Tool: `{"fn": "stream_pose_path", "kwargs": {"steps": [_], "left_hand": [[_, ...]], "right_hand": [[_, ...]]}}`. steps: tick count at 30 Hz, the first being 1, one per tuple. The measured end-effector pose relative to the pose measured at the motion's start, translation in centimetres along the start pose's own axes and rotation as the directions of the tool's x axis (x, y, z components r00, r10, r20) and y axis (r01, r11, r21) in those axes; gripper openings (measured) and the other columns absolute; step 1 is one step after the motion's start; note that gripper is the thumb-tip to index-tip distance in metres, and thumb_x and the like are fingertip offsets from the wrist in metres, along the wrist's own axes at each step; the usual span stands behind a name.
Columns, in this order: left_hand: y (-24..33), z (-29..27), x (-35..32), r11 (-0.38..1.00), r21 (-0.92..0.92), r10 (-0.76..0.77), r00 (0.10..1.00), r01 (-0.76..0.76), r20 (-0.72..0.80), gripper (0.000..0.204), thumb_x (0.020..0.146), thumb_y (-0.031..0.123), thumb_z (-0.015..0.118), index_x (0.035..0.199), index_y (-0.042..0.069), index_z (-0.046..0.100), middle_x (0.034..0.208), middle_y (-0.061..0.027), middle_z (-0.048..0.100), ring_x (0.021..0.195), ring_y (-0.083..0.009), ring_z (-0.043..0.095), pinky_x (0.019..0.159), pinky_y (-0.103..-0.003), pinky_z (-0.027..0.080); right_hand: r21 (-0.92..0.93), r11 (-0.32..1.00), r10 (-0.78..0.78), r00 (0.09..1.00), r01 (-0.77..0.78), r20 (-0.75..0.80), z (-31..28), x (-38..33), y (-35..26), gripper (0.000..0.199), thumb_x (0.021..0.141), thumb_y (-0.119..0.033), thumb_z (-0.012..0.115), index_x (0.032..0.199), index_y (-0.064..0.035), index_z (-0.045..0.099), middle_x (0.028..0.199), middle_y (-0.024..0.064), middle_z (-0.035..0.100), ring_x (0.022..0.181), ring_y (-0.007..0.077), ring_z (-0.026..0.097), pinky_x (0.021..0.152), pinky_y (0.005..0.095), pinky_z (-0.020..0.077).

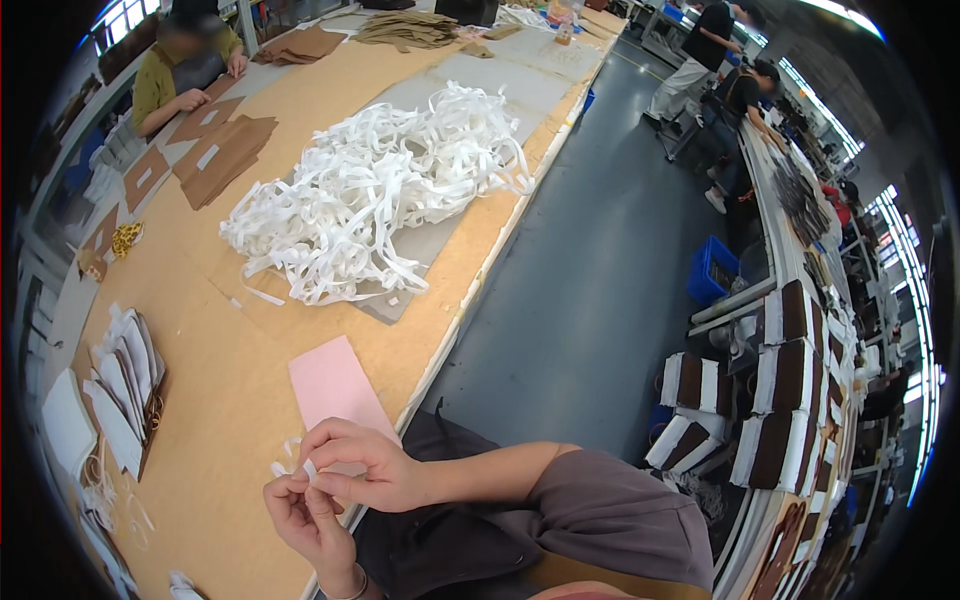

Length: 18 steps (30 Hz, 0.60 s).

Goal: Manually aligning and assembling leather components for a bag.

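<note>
Both of my hands meet at the near edge of the table, fingertips pinched together. Between them is a thin white ribbon (283,466), part of it curling out beyond the fingers. My left hand (312,525), a band at its wrist, is closed on the ribbon from below. From the right, my right hand (368,466) comes over it with thumb and forefinger closed on the same ribbon. Just beyond the hands lies a flat pink sheet (337,382), partly covered by my right hand. Farther up the table spreads a large tangled heap of white ribbon (375,195).
At the left stand stacked white and brown pieces (128,390). Brown panels (222,160) lie before a seated person (185,75). A grey aisle floor (560,300) runs along the table's right edge; beyond it are a blue crate (713,270) and brown-and-white bundles (783,390).
</note>
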<state>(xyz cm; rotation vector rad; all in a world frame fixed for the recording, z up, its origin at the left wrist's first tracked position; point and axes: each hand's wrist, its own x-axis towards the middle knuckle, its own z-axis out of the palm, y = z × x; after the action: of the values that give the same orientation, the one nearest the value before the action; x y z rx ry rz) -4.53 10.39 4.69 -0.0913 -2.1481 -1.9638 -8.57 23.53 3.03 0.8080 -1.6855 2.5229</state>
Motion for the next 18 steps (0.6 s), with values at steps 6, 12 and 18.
{"fn": "stream_pose_path", "kwargs": {"steps": [6,12,18], "left_hand": [[0.1,0.3,-0.5,0.961,0.274,-0.106,0.970,0.042,0.221,0.009,0.088,0.009,0.053,0.090,0.001,0.057,0.065,-0.0032,0.055,0.053,-0.0115,0.049,0.055,-0.025,0.037],[-0.7,-0.9,-0.8,0.876,0.393,-0.008,0.806,-0.280,0.592,0.008,0.084,0.008,0.056,0.086,0.004,0.063,0.054,-0.0028,0.054,0.051,-0.0211,0.049,0.058,-0.031,0.038],[-4.1,-4.0,1.9,0.729,0.669,-0.178,0.904,-0.144,0.389,0.016,0.081,0.009,0.057,0.095,0.003,0.061,0.080,-0.0113,0.056,0.072,-0.0246,0.055,0.065,-0.037,0.041]], "right_hand": [[0.324,0.919,-0.077,0.908,0.226,-0.413,-4.4,1.8,-3.4,0.010,0.098,-0.016,0.039,0.103,-0.0090,0.044,0.084,0.0117,0.057,0.071,0.0212,0.057,0.061,0.0313,0.0498],[0.211,0.752,-0.272,0.586,0.624,-0.764,-13.5,1.4,-11.6,0.018,0.100,-0.026,0.035,0.097,-0.0137,0.048,0.059,-0.0025,0.040,0.042,0.0024,0.034,0.033,0.0161,0.0282],[0.001,0.933,0.319,0.827,-0.360,-0.463,-17.6,-0.2,-8.3,0.013,0.096,-0.022,0.045,0.096,-0.0113,0.052,0.067,0.0023,0.057,0.038,0.0017,0.033,0.033,0.0163,0.0256]]}}
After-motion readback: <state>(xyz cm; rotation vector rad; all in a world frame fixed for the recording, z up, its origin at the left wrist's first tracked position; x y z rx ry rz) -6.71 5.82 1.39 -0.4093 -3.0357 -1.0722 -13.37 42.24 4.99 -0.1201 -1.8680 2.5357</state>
